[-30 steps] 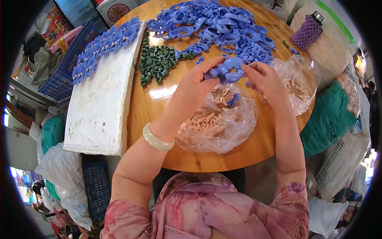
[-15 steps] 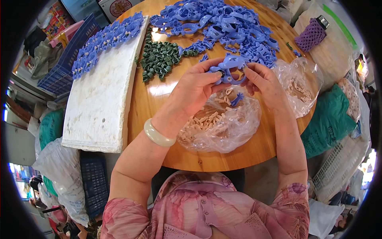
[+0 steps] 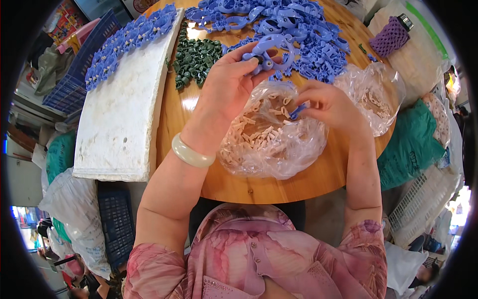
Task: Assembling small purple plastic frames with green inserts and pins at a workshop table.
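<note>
Raised over the table, my left hand (image 3: 226, 82) grips a blue plastic toy part (image 3: 262, 48) with a large ring-shaped opening. A small dark green piece (image 3: 258, 59) shows on it by my thumb. Lower and to the right, my right hand (image 3: 331, 104) has its fingertips closed on a small blue plastic piece (image 3: 297, 112) at the clear plastic bag (image 3: 291, 162). Inside this bag lie many small beige plastic pieces (image 3: 264, 137). The tips of some right fingers are hidden behind the hand.
A large heap of blue parts (image 3: 289, 20) covers the far table, beside a pile of dark green pieces (image 3: 196, 60). Finished-looking blue parts (image 3: 124, 42) line a white foam board (image 3: 119, 109) at left. Another beige-filled bag (image 3: 381, 104) and a purple knit-covered bottle (image 3: 390, 37) stand right.
My hands have come apart. The left has tilted the blue toy part up and moved it slightly left; the right has let go of it and dropped to the small blue piece at the bag.
</note>
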Available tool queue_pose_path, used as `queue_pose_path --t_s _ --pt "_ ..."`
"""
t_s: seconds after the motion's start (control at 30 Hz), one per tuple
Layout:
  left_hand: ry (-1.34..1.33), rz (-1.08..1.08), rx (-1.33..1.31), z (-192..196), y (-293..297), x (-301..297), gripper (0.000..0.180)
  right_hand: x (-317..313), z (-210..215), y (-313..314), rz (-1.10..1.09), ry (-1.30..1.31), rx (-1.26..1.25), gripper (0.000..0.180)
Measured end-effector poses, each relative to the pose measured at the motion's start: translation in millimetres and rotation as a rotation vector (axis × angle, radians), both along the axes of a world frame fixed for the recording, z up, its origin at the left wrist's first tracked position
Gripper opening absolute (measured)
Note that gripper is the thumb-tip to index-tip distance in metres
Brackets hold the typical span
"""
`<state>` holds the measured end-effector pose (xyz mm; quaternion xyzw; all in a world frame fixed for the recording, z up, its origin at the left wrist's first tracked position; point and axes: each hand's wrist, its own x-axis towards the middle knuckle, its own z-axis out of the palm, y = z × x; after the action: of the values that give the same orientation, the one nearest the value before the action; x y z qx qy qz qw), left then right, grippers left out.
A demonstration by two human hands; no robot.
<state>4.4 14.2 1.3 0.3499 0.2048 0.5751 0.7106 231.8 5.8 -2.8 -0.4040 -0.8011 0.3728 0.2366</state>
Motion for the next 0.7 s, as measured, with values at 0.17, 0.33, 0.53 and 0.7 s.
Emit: queue_pose_path --t_s 0.17,0.33,0.53,0.7 --pt "-0.026 0.006 -0.019 -2.7 3.6 -3.2 0.034 -7.2 -7.6 -5.6 0.119 -0.343 0.452 0.023" --pt "-0.069 -0.033 -0.043 -1.3 2.3 -3.6 0.033 -1.7 -6.6 0.8 0.117 -0.305 0.418 0.024" --pt "-0.05 -0.042 -0.088 -3.8 -1.9 3.5 0.039 -10.6 9.0 -9.4 0.008 0.2 0.086 0.03" --pt "-0.05 0.022 -0.117 -0.9 -9.1 11.1 0.039 -21.8 13.9 -17.6 -0.11 0.317 0.197 0.03"
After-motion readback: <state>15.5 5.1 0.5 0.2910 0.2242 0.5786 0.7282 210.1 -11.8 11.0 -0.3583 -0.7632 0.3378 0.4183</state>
